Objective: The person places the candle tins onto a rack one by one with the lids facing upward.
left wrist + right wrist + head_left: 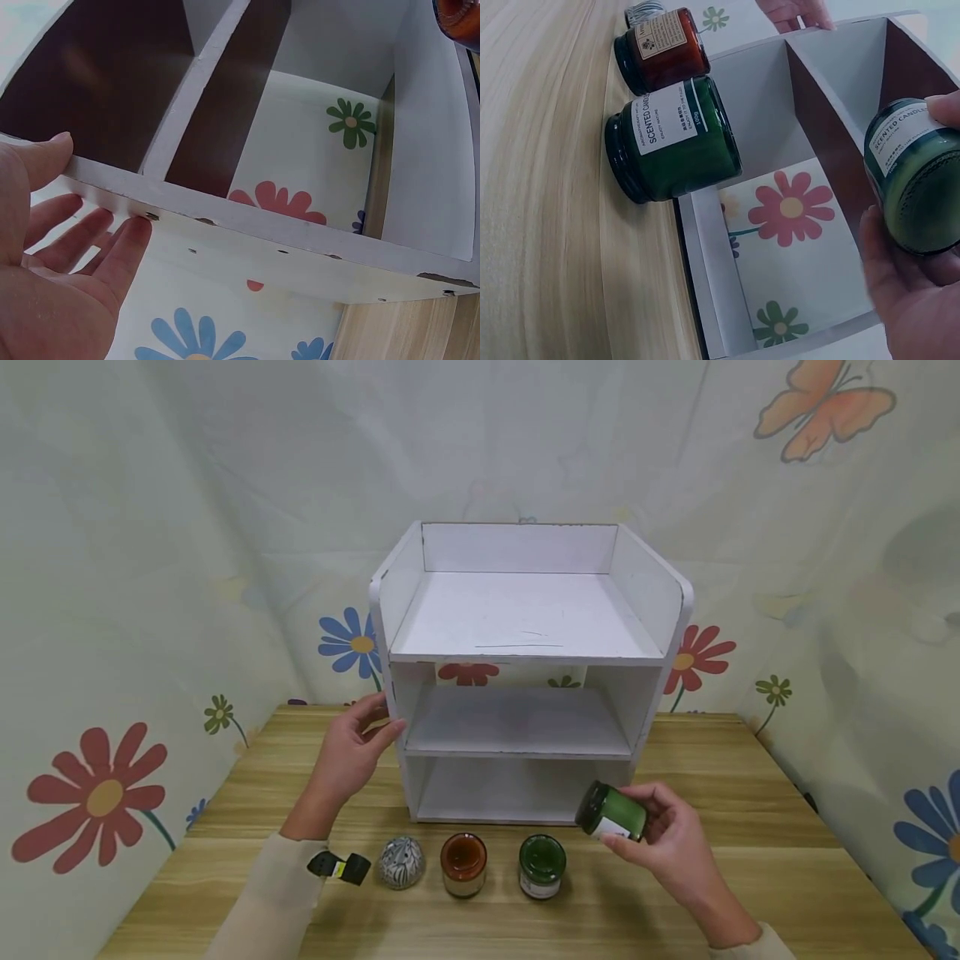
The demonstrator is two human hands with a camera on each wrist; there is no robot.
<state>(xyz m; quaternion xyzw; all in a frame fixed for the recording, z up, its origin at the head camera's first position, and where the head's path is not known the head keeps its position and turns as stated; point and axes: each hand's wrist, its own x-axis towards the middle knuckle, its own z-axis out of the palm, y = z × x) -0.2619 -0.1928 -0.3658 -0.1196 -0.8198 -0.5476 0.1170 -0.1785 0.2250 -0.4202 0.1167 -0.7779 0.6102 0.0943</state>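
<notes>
My right hand (pixel 671 835) grips a green glass scented candle jar (pixel 621 812) between thumb and fingers, tilted, its black lid pointing left. In the right wrist view its white label (pixel 904 133) reads as a scented candle. The jar is held before the lower right corner of a white shelf unit (pixel 517 753). My left hand (pixel 352 747) holds that unit's left side panel (pixel 247 236), thumb over the front edge and fingers against the outer face. On the table before the unit stand a second green candle jar (pixel 542 867) and an amber candle jar (pixel 463 865).
Left of the amber jar sits a small round black-and-white patterned object (pixel 401 862). The unit has a walled top and two openings below, standing on a wood-grain table (pixel 750 827). Flower-printed cloth (pixel 187 527) surrounds the back and sides.
</notes>
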